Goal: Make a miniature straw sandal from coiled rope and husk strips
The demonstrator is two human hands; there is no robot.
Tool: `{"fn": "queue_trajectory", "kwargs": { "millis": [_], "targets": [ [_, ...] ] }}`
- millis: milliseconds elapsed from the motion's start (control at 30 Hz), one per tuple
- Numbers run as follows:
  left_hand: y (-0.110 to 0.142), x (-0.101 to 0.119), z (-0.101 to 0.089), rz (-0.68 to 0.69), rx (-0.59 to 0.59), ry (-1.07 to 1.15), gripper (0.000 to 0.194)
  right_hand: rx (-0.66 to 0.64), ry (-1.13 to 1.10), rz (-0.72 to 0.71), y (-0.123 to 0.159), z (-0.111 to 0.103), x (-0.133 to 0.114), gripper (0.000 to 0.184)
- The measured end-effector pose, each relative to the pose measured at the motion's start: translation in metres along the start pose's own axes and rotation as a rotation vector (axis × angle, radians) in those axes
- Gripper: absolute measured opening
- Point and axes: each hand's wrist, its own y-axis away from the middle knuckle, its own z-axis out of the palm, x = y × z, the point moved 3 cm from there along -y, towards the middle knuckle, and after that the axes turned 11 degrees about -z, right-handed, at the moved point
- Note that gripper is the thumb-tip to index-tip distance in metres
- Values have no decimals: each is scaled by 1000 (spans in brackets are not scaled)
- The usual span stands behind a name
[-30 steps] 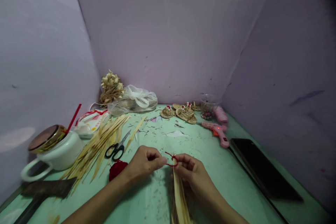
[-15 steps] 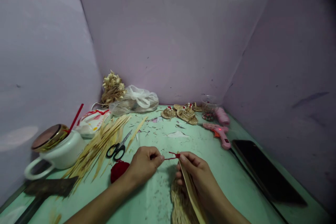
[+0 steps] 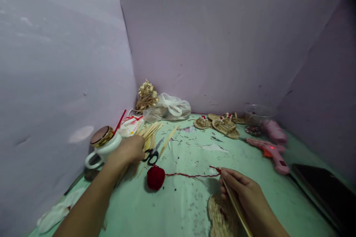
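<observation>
My left hand (image 3: 128, 150) reaches out to the left over the pile of straw strips (image 3: 148, 133), its curled fingers beside the black-handled scissors (image 3: 152, 153); whether it grips anything is hidden. My right hand (image 3: 244, 192) is closed on a long straw strip (image 3: 236, 203) and pinches the end of a red thread (image 3: 191, 174). That thread runs left to a red ball of yarn (image 3: 155, 177) on the green table (image 3: 189, 207). A woven straw piece (image 3: 221, 216) lies under my right hand.
A white mug with a gold lid (image 3: 102, 143) stands at the left. Dried flowers (image 3: 147, 94) and a plastic bag (image 3: 168, 107) sit at the back. Woven straw pieces (image 3: 222, 123), a bead jar (image 3: 254, 120), a pink glue gun (image 3: 271, 151) and a dark phone (image 3: 324, 189) lie to the right.
My left hand has let go of the red thread and moved left to the scissors and straw strips. The thread now lies stretched from the yarn ball to my right hand. The view has turned left.
</observation>
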Motion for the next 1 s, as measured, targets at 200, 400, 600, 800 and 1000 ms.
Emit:
{"fn": "queue_trajectory", "kwargs": {
  "millis": [200,400,600,800,1000],
  "targets": [
    [-6,22,33,32,-3,29,28,-18,-33,-52,-1,-1,-5,34],
    [-16,21,40,6,50,41,32,-40,-49,-111,-1,-1,-12,28],
    [-31,2,33,3,68,160,36,-33,-25,-150,-3,0,-12,25],
    [-41,-21,26,-75,-109,519,49,-64,-1,-156,-5,1,-8,22],
    [-42,-40,1,-142,49,662,56,-50,29,-131,-3,1,-7,21]
  ]
}}
